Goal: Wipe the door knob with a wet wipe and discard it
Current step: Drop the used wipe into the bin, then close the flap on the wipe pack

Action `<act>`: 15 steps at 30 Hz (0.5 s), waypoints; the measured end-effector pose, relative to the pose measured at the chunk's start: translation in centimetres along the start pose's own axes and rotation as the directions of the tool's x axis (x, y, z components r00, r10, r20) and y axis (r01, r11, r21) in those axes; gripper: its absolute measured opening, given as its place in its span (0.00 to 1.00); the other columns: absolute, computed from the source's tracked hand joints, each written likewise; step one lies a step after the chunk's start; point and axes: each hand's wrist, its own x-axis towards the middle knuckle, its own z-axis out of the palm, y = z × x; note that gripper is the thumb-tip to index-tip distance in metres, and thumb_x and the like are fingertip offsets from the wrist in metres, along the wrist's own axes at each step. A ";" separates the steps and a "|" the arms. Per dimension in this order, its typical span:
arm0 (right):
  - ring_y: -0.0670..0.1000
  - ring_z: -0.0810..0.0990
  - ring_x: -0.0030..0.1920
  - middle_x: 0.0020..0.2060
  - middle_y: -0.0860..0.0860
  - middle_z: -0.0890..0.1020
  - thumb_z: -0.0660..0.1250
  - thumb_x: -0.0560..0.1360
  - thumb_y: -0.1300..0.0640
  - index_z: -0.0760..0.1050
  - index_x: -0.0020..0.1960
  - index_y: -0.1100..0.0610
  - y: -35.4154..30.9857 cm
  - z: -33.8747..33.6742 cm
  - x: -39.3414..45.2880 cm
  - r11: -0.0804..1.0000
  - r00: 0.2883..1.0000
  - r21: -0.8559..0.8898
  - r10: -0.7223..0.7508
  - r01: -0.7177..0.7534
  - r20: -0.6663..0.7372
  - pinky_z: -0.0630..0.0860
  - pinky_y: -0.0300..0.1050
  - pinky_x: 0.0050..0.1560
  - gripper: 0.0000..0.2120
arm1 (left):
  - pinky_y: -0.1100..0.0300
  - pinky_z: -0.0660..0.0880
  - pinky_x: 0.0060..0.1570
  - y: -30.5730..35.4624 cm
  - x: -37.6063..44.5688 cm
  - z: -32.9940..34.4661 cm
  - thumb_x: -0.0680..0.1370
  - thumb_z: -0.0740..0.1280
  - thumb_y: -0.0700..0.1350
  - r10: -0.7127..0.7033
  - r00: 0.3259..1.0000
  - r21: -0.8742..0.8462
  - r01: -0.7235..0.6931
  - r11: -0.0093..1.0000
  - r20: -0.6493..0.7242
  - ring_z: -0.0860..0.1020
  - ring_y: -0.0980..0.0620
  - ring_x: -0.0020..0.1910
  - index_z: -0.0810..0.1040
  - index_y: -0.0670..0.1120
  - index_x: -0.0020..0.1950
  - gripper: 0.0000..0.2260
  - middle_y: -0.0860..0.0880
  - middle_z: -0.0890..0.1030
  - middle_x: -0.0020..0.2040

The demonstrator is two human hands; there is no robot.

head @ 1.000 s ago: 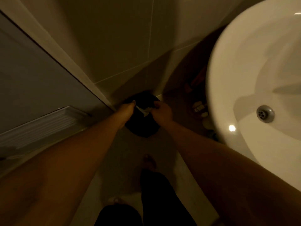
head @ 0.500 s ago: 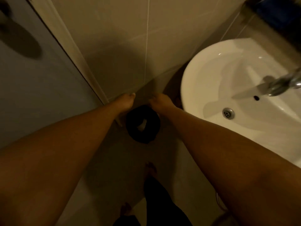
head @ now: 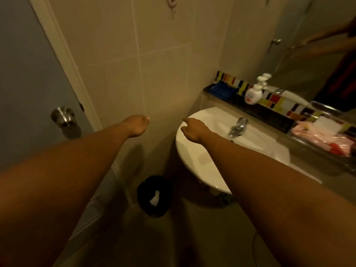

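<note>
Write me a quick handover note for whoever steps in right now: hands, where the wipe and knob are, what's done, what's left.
Left hand: raised in front of the tiled wall, loosely closed, holding nothing that shows.
Right hand: raised over the edge of the sink, fingers loosely extended, holding nothing.
Wet wipe: lying inside the black bin on the floor, below and between the hands.
Door knob: on the grey door at the left, untouched now.
Done: the wipe is discarded. Whether the knob is clean cannot be judged from this view.
Left: apparently nothing; just lower the hands.
</note>
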 end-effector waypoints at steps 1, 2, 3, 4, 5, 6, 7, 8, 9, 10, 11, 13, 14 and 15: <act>0.60 0.65 0.73 0.74 0.58 0.65 0.57 0.81 0.55 0.60 0.75 0.59 0.8 -1.6 -0.9 1.000 0.999 -0.007 0.024 -0.024 -0.025 0.63 0.52 0.70 0.24 | 0.54 0.60 0.73 1.7 -0.1 -0.8 0.85 0.48 0.49 0.035 0.999 0.016 -0.035 0.999 -0.005 0.64 0.41 0.75 0.65 0.36 0.75 0.24 0.37 0.65 0.76; 0.59 0.64 0.73 0.75 0.57 0.64 0.56 0.81 0.55 0.60 0.76 0.58 1.7 -3.1 -1.8 0.999 0.997 -0.011 0.049 -0.049 -0.051 0.62 0.52 0.71 0.24 | 0.54 0.60 0.72 3.5 -0.2 -1.6 0.85 0.48 0.49 0.074 0.997 0.035 -0.073 0.997 -0.008 0.64 0.41 0.75 0.65 0.37 0.75 0.23 0.37 0.65 0.76; 0.59 0.64 0.74 0.75 0.57 0.64 0.57 0.81 0.55 0.59 0.76 0.58 2.7 -4.5 -2.6 0.997 0.994 -0.011 0.075 -0.077 -0.079 0.62 0.52 0.71 0.24 | 0.54 0.61 0.72 5.2 -0.3 -2.1 0.85 0.48 0.49 0.112 0.994 0.053 -0.112 0.992 -0.007 0.65 0.41 0.75 0.66 0.37 0.74 0.23 0.38 0.66 0.75; 0.59 0.64 0.73 0.75 0.57 0.64 0.57 0.80 0.56 0.60 0.76 0.57 3.6 -5.8 -3.3 0.995 0.989 -0.009 0.100 -0.101 -0.107 0.62 0.52 0.71 0.25 | 0.53 0.61 0.72 7.0 -0.3 -2.5 0.85 0.48 0.49 0.153 0.988 0.071 -0.152 0.986 -0.005 0.65 0.41 0.74 0.66 0.37 0.74 0.23 0.38 0.66 0.75; 0.59 0.64 0.73 0.75 0.57 0.65 0.58 0.80 0.57 0.60 0.76 0.57 4.6 -7.1 -4.0 0.993 0.984 -0.003 0.119 -0.121 -0.132 0.63 0.52 0.71 0.25 | 0.52 0.62 0.71 8.8 -0.3 -2.7 0.85 0.48 0.50 0.190 0.982 0.084 -0.190 0.978 0.000 0.66 0.41 0.73 0.67 0.38 0.74 0.23 0.38 0.67 0.75; 0.59 0.65 0.73 0.75 0.57 0.65 0.58 0.79 0.58 0.60 0.76 0.57 5.6 -8.4 -4.6 0.991 0.979 0.005 0.134 -0.135 -0.155 0.63 0.52 0.71 0.25 | 0.51 0.62 0.71 10.6 -0.2 -2.9 0.85 0.49 0.50 0.226 0.974 0.090 -0.225 0.970 0.002 0.67 0.40 0.73 0.67 0.39 0.74 0.23 0.38 0.68 0.74; 0.59 0.65 0.73 0.74 0.57 0.66 0.59 0.79 0.59 0.61 0.76 0.56 6.6 -9.6 -5.2 0.989 0.973 0.013 0.150 -0.150 -0.176 0.63 0.52 0.71 0.26 | 0.50 0.63 0.71 12.3 0.0 -2.9 0.84 0.49 0.51 0.257 0.966 0.092 -0.256 0.962 0.001 0.67 0.40 0.73 0.67 0.40 0.74 0.23 0.38 0.68 0.74; 0.59 0.66 0.73 0.74 0.58 0.66 0.60 0.79 0.59 0.61 0.76 0.56 7.6 -10.7 -5.9 0.985 0.965 0.019 0.171 -0.171 -0.196 0.64 0.52 0.70 0.26 | 0.49 0.63 0.71 14.0 0.2 -2.9 0.84 0.49 0.52 0.286 0.958 0.095 -0.284 0.954 -0.002 0.67 0.40 0.72 0.67 0.41 0.74 0.23 0.39 0.68 0.74; 0.59 0.66 0.72 0.74 0.58 0.66 0.60 0.79 0.60 0.61 0.76 0.57 8.8 -11.7 -6.5 0.980 0.957 0.027 0.198 -0.197 -0.212 0.65 0.52 0.70 0.26 | 0.49 0.63 0.71 15.7 0.5 -2.8 0.84 0.49 0.52 0.311 0.950 0.100 -0.310 0.946 -0.002 0.67 0.40 0.72 0.67 0.41 0.74 0.23 0.39 0.68 0.74; 0.59 0.66 0.72 0.74 0.58 0.67 0.60 0.79 0.60 0.60 0.76 0.57 10.0 -12.6 -7.0 0.974 0.949 0.032 0.224 -0.222 -0.221 0.65 0.52 0.70 0.26 | 0.49 0.63 0.70 17.4 0.9 -2.7 0.84 0.49 0.52 0.337 0.942 0.106 -0.335 0.936 0.002 0.68 0.41 0.72 0.68 0.41 0.74 0.23 0.39 0.69 0.74; 0.59 0.67 0.71 0.73 0.58 0.67 0.61 0.78 0.60 0.61 0.76 0.57 11.4 -13.4 -7.6 0.969 0.943 0.036 0.247 -0.245 -0.224 0.66 0.52 0.69 0.26 | 0.50 0.64 0.70 19.0 1.3 -2.5 0.84 0.49 0.52 0.361 0.933 0.111 -0.360 0.926 0.011 0.69 0.41 0.71 0.69 0.41 0.73 0.23 0.39 0.70 0.73; 0.60 0.71 0.68 0.70 0.59 0.71 0.62 0.78 0.61 0.64 0.74 0.57 14.3 -14.8 -8.7 0.959 0.930 0.058 0.283 -0.277 -0.233 0.70 0.52 0.65 0.24 | 0.50 0.65 0.68 22.4 2.3 -1.9 0.84 0.49 0.52 0.407 0.913 0.118 -0.407 0.906 0.026 0.70 0.41 0.70 0.70 0.41 0.72 0.23 0.39 0.71 0.72; 0.59 0.73 0.66 0.67 0.60 0.73 0.63 0.78 0.61 0.66 0.72 0.57 15.8 -15.5 -9.2 0.953 0.922 0.070 0.302 -0.294 -0.243 0.71 0.51 0.63 0.23 | 0.50 0.65 0.69 24.1 2.8 -1.5 0.84 0.49 0.52 0.425 0.905 0.120 -0.425 0.897 0.030 0.70 0.41 0.70 0.70 0.42 0.72 0.23 0.39 0.71 0.72; 0.59 0.74 0.64 0.66 0.60 0.74 0.63 0.78 0.61 0.67 0.71 0.57 17.5 -16.3 -9.7 0.947 0.912 0.076 0.321 -0.312 -0.255 0.71 0.50 0.61 0.22 | 0.50 0.64 0.69 25.8 3.4 -1.0 0.84 0.49 0.52 0.437 0.899 0.121 -0.438 0.891 0.033 0.69 0.41 0.71 0.69 0.42 0.73 0.23 0.40 0.70 0.73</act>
